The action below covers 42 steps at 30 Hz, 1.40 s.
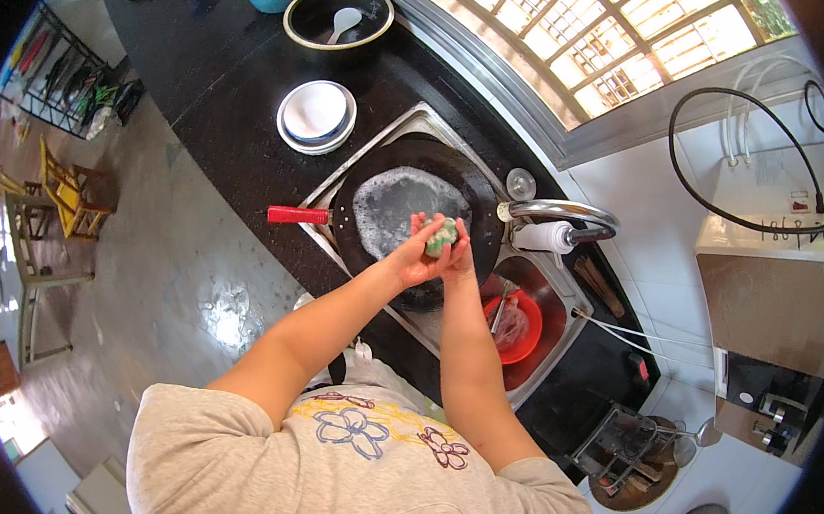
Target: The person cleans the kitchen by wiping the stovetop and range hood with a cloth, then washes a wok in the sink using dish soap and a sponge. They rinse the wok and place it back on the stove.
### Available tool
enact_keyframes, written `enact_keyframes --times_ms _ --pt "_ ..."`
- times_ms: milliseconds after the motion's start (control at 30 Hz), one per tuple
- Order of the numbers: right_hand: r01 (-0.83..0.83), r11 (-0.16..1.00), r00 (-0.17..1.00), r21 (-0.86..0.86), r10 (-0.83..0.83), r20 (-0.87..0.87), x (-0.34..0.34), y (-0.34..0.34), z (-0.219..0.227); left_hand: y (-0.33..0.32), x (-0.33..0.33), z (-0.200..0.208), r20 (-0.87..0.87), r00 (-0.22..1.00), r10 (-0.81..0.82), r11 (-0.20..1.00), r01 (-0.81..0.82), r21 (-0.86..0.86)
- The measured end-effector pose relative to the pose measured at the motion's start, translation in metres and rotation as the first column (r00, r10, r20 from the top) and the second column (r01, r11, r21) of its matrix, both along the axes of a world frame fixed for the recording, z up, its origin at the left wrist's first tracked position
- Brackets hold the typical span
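Observation:
Both hands meet above a dark wok with a red handle, which sits over the left basin of a steel sink. Foamy, cloudy water lies in the wok. My left hand and my right hand are closed round a crumpled green-and-white wad; whether it is a sponge or a cloth I cannot tell. Some of the fingers are hidden behind it. The curved faucet stands just right of the wok.
Stacked white bowls stand left of the sink on the black counter. Behind them is a dark basin with a white rice paddle. A red bowl sits in the right basin. A wall-mounted heater is at right.

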State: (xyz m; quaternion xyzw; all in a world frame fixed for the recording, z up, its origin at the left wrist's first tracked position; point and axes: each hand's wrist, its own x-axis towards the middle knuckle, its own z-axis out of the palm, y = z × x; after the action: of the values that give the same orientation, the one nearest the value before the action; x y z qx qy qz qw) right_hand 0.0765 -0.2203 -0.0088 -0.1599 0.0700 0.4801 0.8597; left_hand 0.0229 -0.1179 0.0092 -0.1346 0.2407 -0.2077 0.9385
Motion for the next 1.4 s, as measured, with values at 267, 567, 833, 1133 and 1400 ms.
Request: enact_keyframes --times_ms 267,567,833,1133,1400 --pt "-0.156 0.694 0.829 -0.703 0.479 0.289 0.053 0.011 0.043 0.020 0.003 -0.002 0.154 0.910 -0.385 0.832 0.270 0.485" --pt "0.324 0.472 0.599 -0.820 0.568 0.564 0.046 0.017 -0.021 -0.001 0.015 -0.052 -0.016 0.735 -0.678 -0.081 -0.053 0.995" --pt "0.738 -0.081 0.601 -0.669 0.528 0.600 0.025 0.009 -0.074 -0.030 0.001 -0.094 -0.205 0.742 -0.639 -0.628 -0.349 0.696" --pt "0.712 -0.142 0.629 -0.687 0.563 0.536 0.068 -0.059 -0.059 0.004 0.015 -0.004 -0.269 0.727 -0.632 -0.676 -0.348 0.649" --pt "0.702 -0.355 0.625 -0.617 0.722 0.296 0.129 -0.094 -0.049 0.160 -0.065 -0.018 -0.384 0.907 -0.174 -0.985 -0.153 0.085"
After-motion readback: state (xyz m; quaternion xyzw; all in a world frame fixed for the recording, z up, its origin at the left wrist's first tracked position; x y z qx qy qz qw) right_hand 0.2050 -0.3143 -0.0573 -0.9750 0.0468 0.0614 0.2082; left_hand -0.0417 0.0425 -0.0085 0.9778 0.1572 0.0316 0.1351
